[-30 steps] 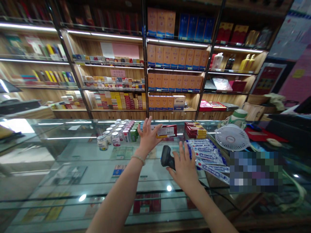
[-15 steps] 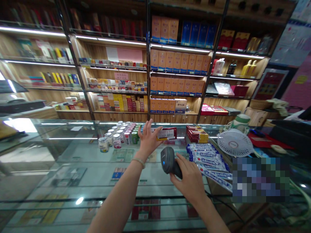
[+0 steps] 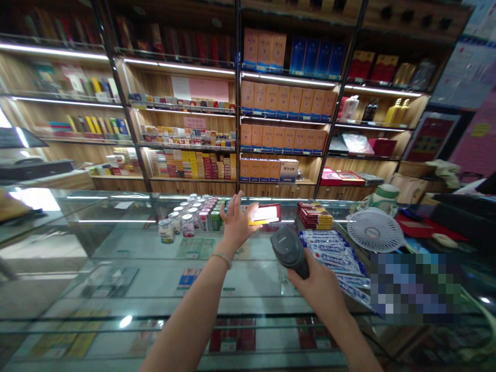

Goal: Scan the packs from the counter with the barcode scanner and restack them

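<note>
My left hand (image 3: 237,225) holds a red and yellow packet (image 3: 267,213) by its left end, above the glass counter (image 3: 155,268). Bright light falls on the packet's face. A dark handheld scanner (image 3: 287,248) is gripped by its handle in my right hand (image 3: 320,284), its head just below and right of the packet, not touching it. Left of my left hand stand rows of small white-lidded jars (image 3: 188,225). Right of the packet lies a stack of red and yellow packets (image 3: 314,215), with blue and white wrapped sticks (image 3: 329,250) in front of it.
A white fan (image 3: 375,229) lies at the right beside a green and white container (image 3: 385,194). Behind the counter, shelves hold orange boxes (image 3: 289,101), blue boxes (image 3: 318,57) and many small packs (image 3: 201,164). Part of the right side is pixelated.
The scanner in my right hand has moved to the right and turned its head toward the packet. The packet's face is now brightly lit. My left hand has barely moved.
</note>
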Motion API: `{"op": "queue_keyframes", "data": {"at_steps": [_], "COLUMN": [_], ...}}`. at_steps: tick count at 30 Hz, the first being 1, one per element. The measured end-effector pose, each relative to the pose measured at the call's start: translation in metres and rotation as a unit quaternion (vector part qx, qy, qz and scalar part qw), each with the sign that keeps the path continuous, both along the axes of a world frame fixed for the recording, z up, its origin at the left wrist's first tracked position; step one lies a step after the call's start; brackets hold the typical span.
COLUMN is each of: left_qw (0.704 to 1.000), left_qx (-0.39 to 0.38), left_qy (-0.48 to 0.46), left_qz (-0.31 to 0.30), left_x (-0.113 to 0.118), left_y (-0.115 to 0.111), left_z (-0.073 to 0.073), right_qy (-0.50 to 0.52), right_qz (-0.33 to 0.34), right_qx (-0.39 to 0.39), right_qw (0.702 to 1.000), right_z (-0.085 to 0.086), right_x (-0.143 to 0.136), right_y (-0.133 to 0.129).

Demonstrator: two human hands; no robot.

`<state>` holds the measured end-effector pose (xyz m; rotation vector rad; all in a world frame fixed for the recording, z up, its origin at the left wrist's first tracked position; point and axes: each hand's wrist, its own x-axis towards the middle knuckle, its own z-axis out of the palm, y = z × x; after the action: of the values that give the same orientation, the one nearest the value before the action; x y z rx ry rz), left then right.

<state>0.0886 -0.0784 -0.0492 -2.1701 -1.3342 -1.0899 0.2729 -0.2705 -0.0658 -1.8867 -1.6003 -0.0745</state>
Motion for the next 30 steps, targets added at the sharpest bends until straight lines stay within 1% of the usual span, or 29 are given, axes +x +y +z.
{"op": "queue_keyframes", "data": {"at_steps": [4,8,11,13,15,18,25,30], "left_qw": [1.000,1.000,1.000,1.000,1.000,1.000,1.000,1.000], "left_qx": [0.003,-0.001,0.001,0.002,0.002,0.001,0.002,0.001], "left_qy": [0.005,0.006,0.006,0.005,0.003,0.002,0.000,0.005], "left_qz": [-0.001,-0.004,-0.002,-0.002,-0.004,-0.007,-0.005,-0.002], "left_x": [-0.001,-0.001,-0.001,-0.001,-0.002,-0.002,-0.002,-0.002], "left_y": [-0.001,-0.001,-0.002,-0.002,-0.002,-0.002,0.000,-0.001], "left_z": [0.001,0.002,0.002,0.002,0.002,0.002,0.001,0.001], "right_qy": [-0.021,-0.070,-0.105,-0.129,-0.156,-0.185,-0.263,-0.275], "right_qz": [-0.004,-0.002,0.016,0.043,0.059,0.052,0.075,0.082], "right_qx": [0.013,0.040,0.048,0.077,0.125,0.168,0.151,0.128], "right_qw": [1.000,0.997,0.993,0.988,0.978,0.967,0.950,0.949], "right_z": [-0.001,-0.003,-0.005,-0.006,-0.008,-0.010,-0.026,-0.032], "right_x": [-0.003,-0.005,-0.005,-0.006,-0.008,-0.010,-0.008,-0.005], "right_y": [0.001,0.005,0.011,0.016,0.021,0.029,0.050,0.055]}}
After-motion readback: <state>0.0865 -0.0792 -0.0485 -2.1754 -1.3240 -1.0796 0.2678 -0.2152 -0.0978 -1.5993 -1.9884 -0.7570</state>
